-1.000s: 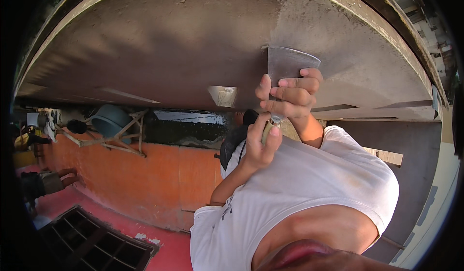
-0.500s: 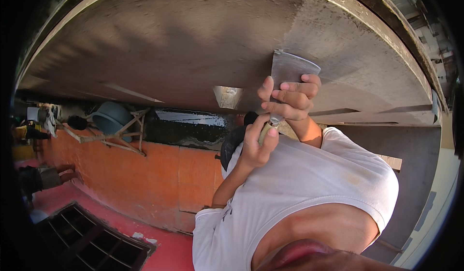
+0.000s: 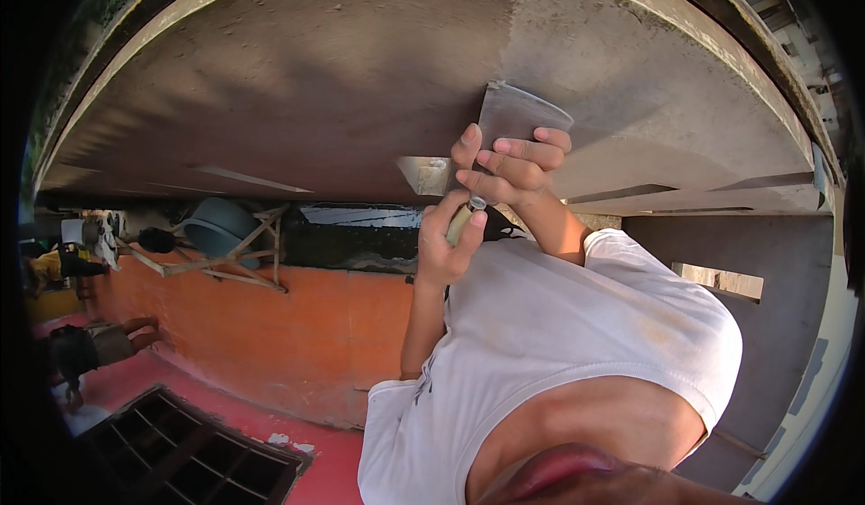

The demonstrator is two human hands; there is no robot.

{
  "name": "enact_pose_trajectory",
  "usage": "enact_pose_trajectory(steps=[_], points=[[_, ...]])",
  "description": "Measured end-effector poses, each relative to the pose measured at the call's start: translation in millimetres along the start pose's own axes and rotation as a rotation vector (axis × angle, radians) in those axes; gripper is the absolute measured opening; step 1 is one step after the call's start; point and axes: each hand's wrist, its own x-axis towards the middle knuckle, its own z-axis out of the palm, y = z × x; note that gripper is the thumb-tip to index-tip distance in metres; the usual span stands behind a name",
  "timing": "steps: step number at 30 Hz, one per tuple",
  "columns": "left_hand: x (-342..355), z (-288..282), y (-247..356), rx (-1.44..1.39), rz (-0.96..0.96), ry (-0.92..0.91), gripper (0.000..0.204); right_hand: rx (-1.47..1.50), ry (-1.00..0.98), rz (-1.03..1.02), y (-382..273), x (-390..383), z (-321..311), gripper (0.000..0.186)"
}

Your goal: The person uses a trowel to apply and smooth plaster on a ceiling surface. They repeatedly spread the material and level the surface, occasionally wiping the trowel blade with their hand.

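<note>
A wide putty knife (image 3: 521, 114) with a flared metal blade and a pale handle lies against a grey plastered surface (image 3: 360, 81). My left hand (image 3: 439, 251) is closed round the handle. Across the blade spread the fingers of my right hand (image 3: 518, 167), pressing and gripping it near the neck. The blade's far edge seems to touch the plaster, close to the line where a darker area on the left meets a lighter one on the right. My palms are partly hidden behind the fingers.
A small rectangular opening (image 3: 425, 175) sits left of my hands. A blue-grey tub (image 3: 219, 227) rests by a wooden frame (image 3: 243, 257) at the left. Beyond are an orange surface (image 3: 270, 325), a dark window grille (image 3: 194, 451) and a person (image 3: 104, 345) at the far left.
Both hands and the putty knife have shifted left, closer to the small opening. The view has turned slightly, and the grip looks the same.
</note>
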Motion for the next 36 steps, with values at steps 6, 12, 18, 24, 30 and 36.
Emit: enact_pose_trajectory(steps=[6, 12, 18, 24, 30, 36], points=[[7, -6, -4, -0.019, -0.010, -0.043, 0.026, -0.038, 0.030, -0.026, 0, -2, 6, 0.044], [-6, -3, 33, 0.083, -0.113, 0.023, 0.024, 0.023, 0.079, 0.072, -9, 0, 10, 0.042], [-1, -21, 53, 0.130, -0.098, -0.005, 0.029, -0.013, 0.178, 0.102, -17, 3, 23, 0.045], [-10, 13, 25, 0.026, 0.038, 0.041, 0.029, 0.137, 0.151, 0.088, -2, 18, 10, 0.041], [-14, 39, 24, 0.053, 0.198, -0.119, 0.037, 0.018, 0.083, 0.132, 9, 40, -40, 0.042], [19, 32, 40, 0.220, 0.610, -0.069, 0.050, -0.094, 0.129, 0.172, 32, 51, -79, 0.045]])
